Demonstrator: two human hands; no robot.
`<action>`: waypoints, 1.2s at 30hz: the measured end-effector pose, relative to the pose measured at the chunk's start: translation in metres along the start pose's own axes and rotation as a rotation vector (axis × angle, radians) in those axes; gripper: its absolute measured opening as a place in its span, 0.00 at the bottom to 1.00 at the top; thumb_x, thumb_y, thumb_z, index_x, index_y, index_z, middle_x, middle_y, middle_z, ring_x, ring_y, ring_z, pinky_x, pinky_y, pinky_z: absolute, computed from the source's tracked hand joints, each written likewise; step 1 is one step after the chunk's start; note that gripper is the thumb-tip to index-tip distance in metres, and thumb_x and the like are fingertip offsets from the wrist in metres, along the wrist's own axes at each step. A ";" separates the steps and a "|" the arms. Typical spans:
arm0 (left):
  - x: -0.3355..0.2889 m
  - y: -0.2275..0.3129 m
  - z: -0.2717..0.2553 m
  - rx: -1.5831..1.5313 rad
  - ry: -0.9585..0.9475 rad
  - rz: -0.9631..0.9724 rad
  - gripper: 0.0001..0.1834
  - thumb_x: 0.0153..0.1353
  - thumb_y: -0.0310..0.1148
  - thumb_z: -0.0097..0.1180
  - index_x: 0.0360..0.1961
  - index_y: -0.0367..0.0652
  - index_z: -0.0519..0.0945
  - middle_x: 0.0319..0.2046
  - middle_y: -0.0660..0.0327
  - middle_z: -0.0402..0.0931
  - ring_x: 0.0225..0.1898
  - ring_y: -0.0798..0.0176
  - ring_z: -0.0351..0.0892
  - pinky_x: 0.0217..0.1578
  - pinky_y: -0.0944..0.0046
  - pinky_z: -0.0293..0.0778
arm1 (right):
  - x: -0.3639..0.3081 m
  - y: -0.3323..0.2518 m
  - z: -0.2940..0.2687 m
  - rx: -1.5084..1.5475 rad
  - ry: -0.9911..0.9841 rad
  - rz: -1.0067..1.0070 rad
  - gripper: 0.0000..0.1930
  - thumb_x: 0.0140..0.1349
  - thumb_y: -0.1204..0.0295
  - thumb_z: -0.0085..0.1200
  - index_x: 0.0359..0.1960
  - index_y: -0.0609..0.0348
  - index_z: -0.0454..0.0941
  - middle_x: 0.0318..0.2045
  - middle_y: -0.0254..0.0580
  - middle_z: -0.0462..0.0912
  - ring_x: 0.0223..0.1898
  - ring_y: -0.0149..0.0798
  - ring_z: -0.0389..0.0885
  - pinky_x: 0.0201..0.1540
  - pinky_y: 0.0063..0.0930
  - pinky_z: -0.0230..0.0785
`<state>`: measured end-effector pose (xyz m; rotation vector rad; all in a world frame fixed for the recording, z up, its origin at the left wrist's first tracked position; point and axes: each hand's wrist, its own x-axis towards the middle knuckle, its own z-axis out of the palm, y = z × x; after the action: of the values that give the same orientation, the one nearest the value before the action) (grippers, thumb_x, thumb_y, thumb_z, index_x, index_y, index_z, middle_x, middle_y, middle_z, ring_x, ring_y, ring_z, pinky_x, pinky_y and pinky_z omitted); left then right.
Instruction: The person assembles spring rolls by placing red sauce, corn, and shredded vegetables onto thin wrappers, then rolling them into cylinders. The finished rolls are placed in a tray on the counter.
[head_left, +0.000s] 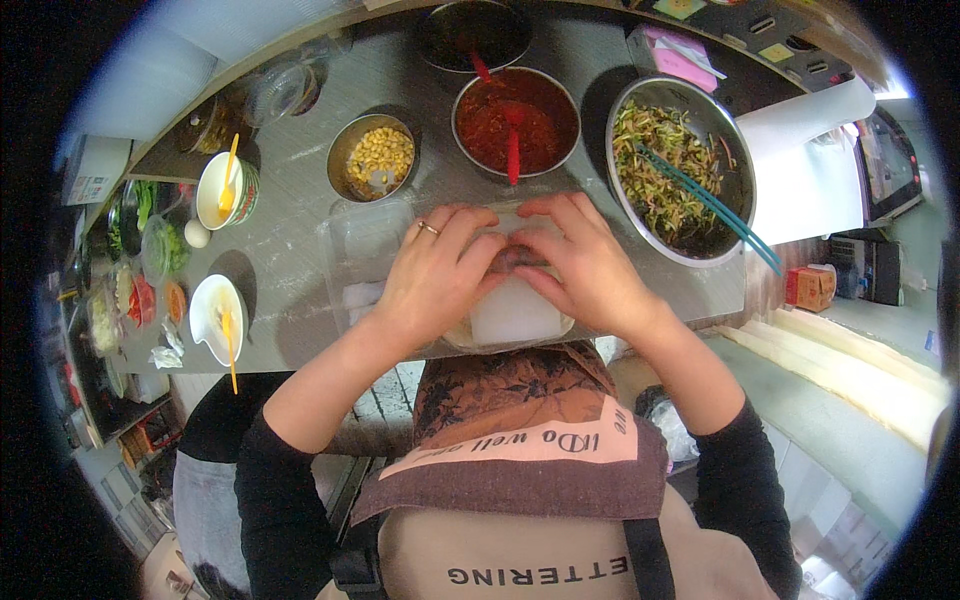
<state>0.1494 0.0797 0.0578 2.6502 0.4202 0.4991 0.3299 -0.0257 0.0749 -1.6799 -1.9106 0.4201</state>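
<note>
At the near edge of the table, a thin white wrapper lies over a round plate or board. A dark reddish filling shows between my thumbs at the wrapper's far part. My left hand, with a ring on one finger, curls around the left side of it. From the right, my right hand closes over the same spot, its thumb pointing inward. The fingers cover most of the filling, so its exact make-up is hidden. Beside my left wrist lies a clear plastic tray with a white bundle.
Beyond my hands stand a steel bowl of yellow bean-like pieces and a pot of red sauce with a red spoon. A large steel bowl holds shredded vegetables and teal chopsticks. Leftward are two white bowls with orange utensils and an egg.
</note>
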 end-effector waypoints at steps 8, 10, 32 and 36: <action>0.000 -0.011 0.004 -0.105 0.070 0.122 0.14 0.48 0.32 0.62 0.37 0.40 0.78 0.45 0.57 0.75 0.48 0.50 0.74 0.47 0.54 0.73 | 0.010 0.006 0.003 -0.052 0.022 0.042 0.13 0.48 0.74 0.62 0.37 0.59 0.79 0.47 0.45 0.75 0.52 0.50 0.71 0.53 0.41 0.67; 0.001 -0.013 0.004 -0.132 0.073 0.197 0.13 0.49 0.29 0.62 0.37 0.40 0.79 0.44 0.56 0.76 0.47 0.48 0.75 0.47 0.54 0.75 | 0.012 0.006 0.003 -0.062 0.034 0.051 0.15 0.48 0.75 0.62 0.40 0.59 0.78 0.47 0.45 0.75 0.51 0.50 0.71 0.53 0.40 0.67; -0.031 0.042 -0.027 -2.144 0.215 -0.824 0.35 0.65 0.32 0.54 0.70 0.45 0.52 0.54 0.52 0.71 0.56 0.58 0.72 0.56 0.55 0.68 | -0.004 -0.038 0.009 1.393 -0.069 0.528 0.20 0.60 0.74 0.60 0.54 0.65 0.74 0.43 0.36 0.79 0.42 0.31 0.78 0.48 0.25 0.72; -0.060 0.042 -0.026 -2.177 0.358 -0.794 0.33 0.68 0.38 0.50 0.70 0.45 0.52 0.55 0.56 0.71 0.57 0.61 0.70 0.57 0.55 0.67 | 0.029 -0.042 0.021 1.411 -0.412 0.552 0.19 0.60 0.74 0.61 0.53 0.65 0.76 0.41 0.35 0.82 0.43 0.29 0.79 0.50 0.26 0.71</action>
<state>0.0941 0.0300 0.0816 0.2488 0.4727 0.5499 0.2821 -0.0019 0.0881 -1.0367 -0.7511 1.8720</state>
